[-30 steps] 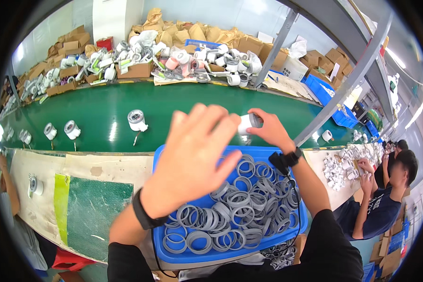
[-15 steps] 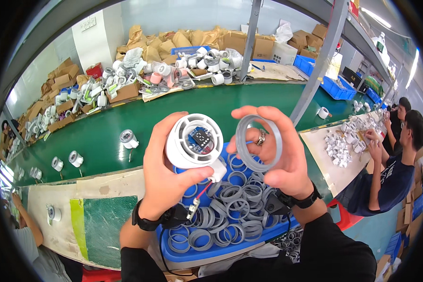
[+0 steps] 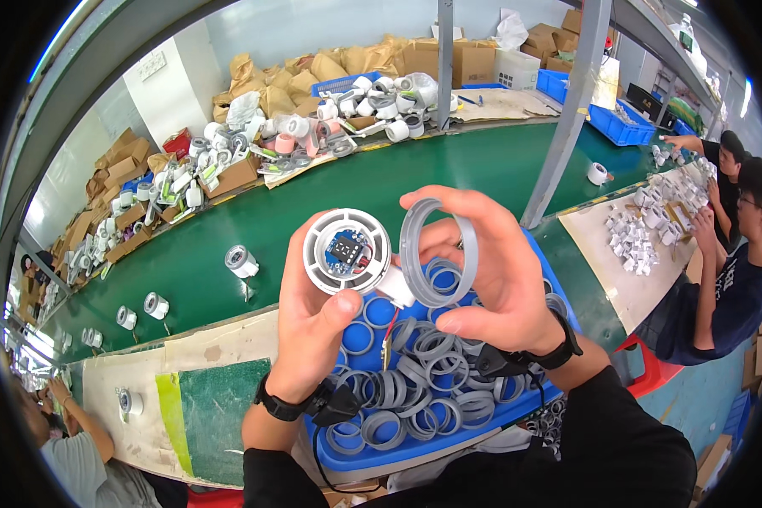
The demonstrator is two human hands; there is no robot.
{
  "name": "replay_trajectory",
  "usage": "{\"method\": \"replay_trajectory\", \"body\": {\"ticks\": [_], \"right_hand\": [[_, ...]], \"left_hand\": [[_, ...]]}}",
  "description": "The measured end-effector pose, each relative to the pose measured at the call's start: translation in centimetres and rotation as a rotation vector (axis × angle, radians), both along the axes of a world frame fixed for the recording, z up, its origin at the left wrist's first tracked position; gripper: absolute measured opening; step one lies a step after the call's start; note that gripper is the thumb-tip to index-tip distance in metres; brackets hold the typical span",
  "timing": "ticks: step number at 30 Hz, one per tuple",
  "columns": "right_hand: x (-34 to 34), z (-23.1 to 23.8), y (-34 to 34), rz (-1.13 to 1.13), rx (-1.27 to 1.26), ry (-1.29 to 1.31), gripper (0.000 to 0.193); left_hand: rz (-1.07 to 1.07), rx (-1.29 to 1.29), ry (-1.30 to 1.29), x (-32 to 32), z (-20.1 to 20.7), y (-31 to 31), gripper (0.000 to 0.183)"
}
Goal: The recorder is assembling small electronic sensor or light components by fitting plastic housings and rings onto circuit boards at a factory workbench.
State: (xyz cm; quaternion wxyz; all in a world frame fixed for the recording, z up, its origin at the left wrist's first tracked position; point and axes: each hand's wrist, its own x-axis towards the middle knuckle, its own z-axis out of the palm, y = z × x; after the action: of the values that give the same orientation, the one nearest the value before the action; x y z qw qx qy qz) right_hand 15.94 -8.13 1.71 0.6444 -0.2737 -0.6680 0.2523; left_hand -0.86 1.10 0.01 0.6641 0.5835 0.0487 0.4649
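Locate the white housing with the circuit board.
In the head view, the white housing is in the left hand, just left of the grey ring.

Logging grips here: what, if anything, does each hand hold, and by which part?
Left hand: white round housing, gripped around its outer side. Right hand: grey ring, held at its rim; exact finger contacts unclear.

Rocking black sleeves (image 3: 626, 440) at four and seven o'clock, plus black wrist straps (image 3: 281, 406) with chunky black modules (image 3: 337, 406) and thin cable (image 3: 316, 444).
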Motion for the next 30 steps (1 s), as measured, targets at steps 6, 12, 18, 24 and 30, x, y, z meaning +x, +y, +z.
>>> {"method": "replay_trajectory", "body": {"ticks": [6,12,18,24,30], "right_hand": [[-0.4,0.3,-0.4,-0.153,0.036,-0.066,0.074],[0.4,-0.1,0.5,-0.242,0.175,-0.329,0.083],[0.3,0.2,-0.2,-0.365,0.207,-0.416,0.076],[-0.8,-0.2,0.3,-0.36,0.187,-0.162,0.065],[-0.8,-0.5,0.3,-0.212,0.132,-0.038,0.064]], "left_hand": [[-0.043,0.009,-0.026,0.2,0.5,0.0,0.077],[-0.036,-0.034,0.034,-0.2,-0.4,0.0,0.082],[0.009,0.015,0.053,0.3,-0.8,-0.1,0.087],[0.023,0.025,-0.043,0.7,-0.8,0.0,0.081],[0.022,0.0,-0.08,1.0,-1.3,0.1,0.082]]}}
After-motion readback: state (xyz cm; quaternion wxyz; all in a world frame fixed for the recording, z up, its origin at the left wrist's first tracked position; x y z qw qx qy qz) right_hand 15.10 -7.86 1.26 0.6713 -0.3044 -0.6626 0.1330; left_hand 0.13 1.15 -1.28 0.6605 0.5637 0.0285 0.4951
